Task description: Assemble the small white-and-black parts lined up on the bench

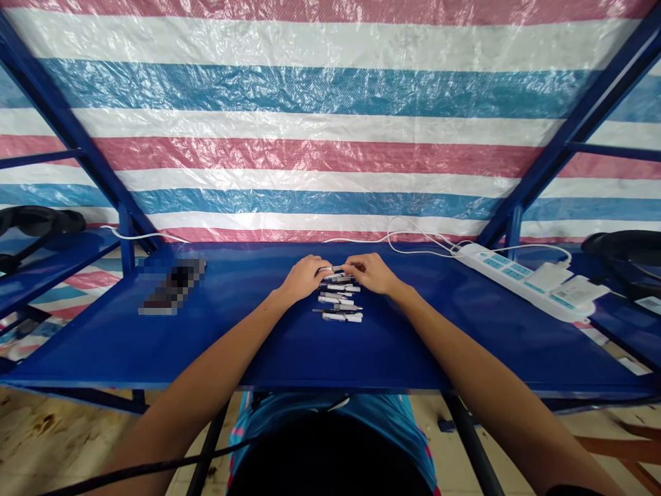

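White connectors (338,300), seemingly, touching left hand (304,277) and right hand (372,272)

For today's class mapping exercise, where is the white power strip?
In the head view, the white power strip lies on the blue metal table's right end, past the right hand, with white adapters plugged in.
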Demonstrator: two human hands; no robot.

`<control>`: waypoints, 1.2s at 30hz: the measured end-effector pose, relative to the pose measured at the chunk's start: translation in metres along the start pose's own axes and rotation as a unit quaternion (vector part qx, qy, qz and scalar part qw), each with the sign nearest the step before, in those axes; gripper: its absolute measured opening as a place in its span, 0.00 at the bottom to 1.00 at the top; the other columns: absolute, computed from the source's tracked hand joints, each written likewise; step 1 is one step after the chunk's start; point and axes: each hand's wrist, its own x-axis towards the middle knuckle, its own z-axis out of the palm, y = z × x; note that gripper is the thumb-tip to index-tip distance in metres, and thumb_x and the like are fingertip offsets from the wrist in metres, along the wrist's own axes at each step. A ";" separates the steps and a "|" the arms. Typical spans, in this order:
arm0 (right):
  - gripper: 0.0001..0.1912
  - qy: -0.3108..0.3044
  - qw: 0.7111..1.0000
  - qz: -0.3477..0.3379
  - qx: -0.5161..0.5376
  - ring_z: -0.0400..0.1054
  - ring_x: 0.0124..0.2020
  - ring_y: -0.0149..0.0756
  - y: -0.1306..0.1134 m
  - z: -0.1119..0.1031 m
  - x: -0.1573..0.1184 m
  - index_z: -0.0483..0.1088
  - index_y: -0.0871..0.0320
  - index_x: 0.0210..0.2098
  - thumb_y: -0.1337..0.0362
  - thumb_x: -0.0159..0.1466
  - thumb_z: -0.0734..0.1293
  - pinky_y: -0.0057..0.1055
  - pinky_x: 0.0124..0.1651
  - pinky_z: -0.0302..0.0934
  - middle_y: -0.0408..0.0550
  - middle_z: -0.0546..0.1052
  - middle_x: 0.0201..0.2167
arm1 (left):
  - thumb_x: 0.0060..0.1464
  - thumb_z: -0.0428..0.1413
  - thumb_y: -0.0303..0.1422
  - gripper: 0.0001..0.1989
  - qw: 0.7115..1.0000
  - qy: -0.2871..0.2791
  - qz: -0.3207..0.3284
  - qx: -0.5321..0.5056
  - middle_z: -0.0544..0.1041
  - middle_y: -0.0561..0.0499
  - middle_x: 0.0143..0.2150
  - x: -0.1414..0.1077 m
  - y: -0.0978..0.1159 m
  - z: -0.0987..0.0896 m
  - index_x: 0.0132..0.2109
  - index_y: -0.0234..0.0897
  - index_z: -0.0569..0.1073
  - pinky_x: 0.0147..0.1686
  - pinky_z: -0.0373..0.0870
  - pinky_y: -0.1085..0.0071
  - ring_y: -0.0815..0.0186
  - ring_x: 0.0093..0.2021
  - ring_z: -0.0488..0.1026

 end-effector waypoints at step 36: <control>0.20 -0.008 1.000 0.018 -0.003 0.65 0.25 0.34 -0.008 -0.002 -0.001 0.72 0.57 0.29 0.53 0.71 0.60 0.31 0.34 0.54 0.43 0.71 0.20 | 0.68 0.52 0.33 0.12 1.000 0.023 -0.002 0.004 0.81 0.46 0.40 0.001 -0.001 0.002 0.46 0.40 0.81 0.49 0.71 0.62 0.56 0.46 0.75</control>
